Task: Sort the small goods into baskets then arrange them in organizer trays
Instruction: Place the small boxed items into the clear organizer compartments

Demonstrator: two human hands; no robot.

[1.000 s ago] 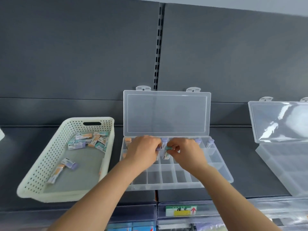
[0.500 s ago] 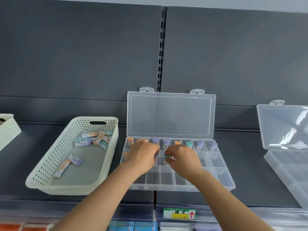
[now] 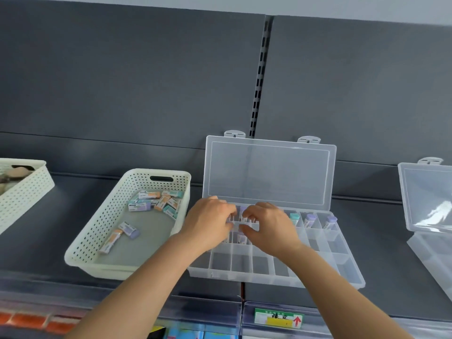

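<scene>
Head view, the only one. The cream perforated basket (image 3: 102,223) sits on the dark shelf (image 3: 391,253), just beside the clear organizer tray (image 3: 281,280); the tray's lid (image 3: 269,172) stands open against the back panel. Small packs (image 3: 156,201) lie loose in the basket, most clustered at its far end, two more (image 3: 128,228) nearer the middle. In the tray's back row, packs stand upright one to a compartment, among them a teal-capped one (image 3: 294,217) and two purple-capped ones (image 3: 310,220); the front row appears unfilled.

The left hand (image 3: 208,223) and right hand (image 3: 269,231) hang close together over the tray's back and middle rows, left of centre; the fingers of both curl downward, the right thumb set apart from its fingers; whether either pinches a pack cannot be told, since the hands cover those cells.

Step in hand, as judged: arranging, packs being seated in the second row. The next move likely calls for a reach left into the basket, a light pinch on one pack, and an upright drop into a free cell without knocking its neighbours.

Periphery: a second basket (image 3: 24,187) far left; a second open tray (image 3: 430,196) far right; a shelf label (image 3: 278,319) below.
</scene>
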